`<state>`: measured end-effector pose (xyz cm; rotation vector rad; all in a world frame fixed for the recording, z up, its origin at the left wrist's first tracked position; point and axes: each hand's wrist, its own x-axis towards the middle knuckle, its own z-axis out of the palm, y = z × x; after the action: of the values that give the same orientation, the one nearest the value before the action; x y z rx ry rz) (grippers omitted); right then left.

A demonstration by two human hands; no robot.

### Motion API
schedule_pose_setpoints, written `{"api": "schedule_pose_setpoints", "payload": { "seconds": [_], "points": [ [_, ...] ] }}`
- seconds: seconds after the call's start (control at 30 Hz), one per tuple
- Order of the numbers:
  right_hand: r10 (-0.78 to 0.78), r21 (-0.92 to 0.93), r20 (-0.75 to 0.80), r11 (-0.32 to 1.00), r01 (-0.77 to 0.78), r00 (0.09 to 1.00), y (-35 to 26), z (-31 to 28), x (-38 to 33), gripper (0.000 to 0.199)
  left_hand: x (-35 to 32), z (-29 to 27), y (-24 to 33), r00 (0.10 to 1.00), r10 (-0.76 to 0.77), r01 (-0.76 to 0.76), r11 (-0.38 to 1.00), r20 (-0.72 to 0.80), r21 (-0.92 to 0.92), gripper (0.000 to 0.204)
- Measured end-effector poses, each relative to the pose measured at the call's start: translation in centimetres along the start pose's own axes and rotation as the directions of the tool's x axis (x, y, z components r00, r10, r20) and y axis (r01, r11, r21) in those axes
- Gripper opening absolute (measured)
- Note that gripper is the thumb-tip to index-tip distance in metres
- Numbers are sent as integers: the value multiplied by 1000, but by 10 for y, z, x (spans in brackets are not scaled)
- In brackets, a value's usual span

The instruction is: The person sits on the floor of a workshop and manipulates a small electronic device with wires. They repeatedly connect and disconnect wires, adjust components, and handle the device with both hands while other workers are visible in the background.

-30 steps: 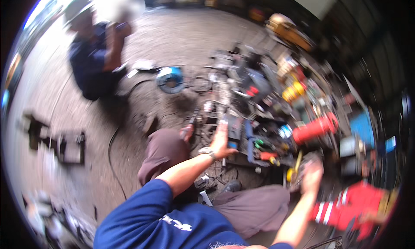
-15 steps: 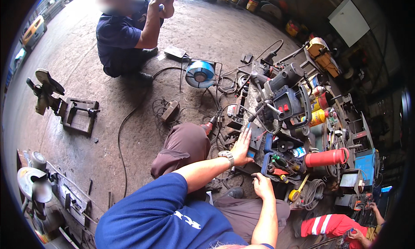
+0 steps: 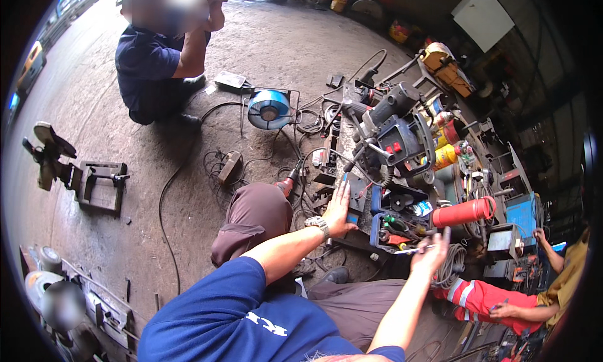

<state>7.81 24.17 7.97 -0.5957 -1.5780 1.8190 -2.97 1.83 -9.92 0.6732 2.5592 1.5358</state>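
Note:
My left hand (image 3: 338, 212), a metal-banded watch at its wrist, lies flat with fingers stretched along a flat blue-edged piece (image 3: 353, 218). That piece is against a dark metal plate (image 3: 359, 187) on the bench. Out to the right, my right hand (image 3: 429, 256) is closed around a slim pale rod (image 3: 407, 251) whose exact kind is too small to make out. The hand is beside an open dark-blue toolbox (image 3: 377, 231) with loose hand tools inside. Just beyond it lies a red cylinder (image 3: 463, 212).
A magnetic-base drill (image 3: 397, 142) stands on the cluttered bench. A blue fan (image 3: 269, 109) and cables are on the floor ahead. One person (image 3: 157, 60) crouches at far left; another in red trousers (image 3: 496, 302) is at right. A coiled cable (image 3: 452, 266) lies near my right hand.
My right hand has moved right from above my knee to beside the toolbox, with the slim rod now visible in it. My left hand stays on the blue-edged piece. The view has shifted slightly.

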Motion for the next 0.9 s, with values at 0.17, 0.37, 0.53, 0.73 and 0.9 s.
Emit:
{"api": "schedule_pose_setpoints", "payload": {
  "seconds": [0.17,0.37,0.53,0.73,0.9],
  "points": [
    [-47,305,-153,948,93,987,-81,-57,91,15,4,8,-3,1000,22,-22,1000,-15,-21,137],
    [77,-522,653,767,374,753,-127,54,26,27,2,10,-7,999,18,-20,999,-40,-43,139],
    [53,-470,780,708,527,624,-105,97,-12,25,2,-8,9,994,-64,60,997,85,48,134],
    [-43,-398,878,490,776,477,-79,118,-21,20,18,-73,73,959,185,-248,914,-215,-320,81],
    [218,-408,909,288,866,355,-97,130,-41,42,8,-155,117,879,458,-407,573,-135,-711,100]
  ]
}}
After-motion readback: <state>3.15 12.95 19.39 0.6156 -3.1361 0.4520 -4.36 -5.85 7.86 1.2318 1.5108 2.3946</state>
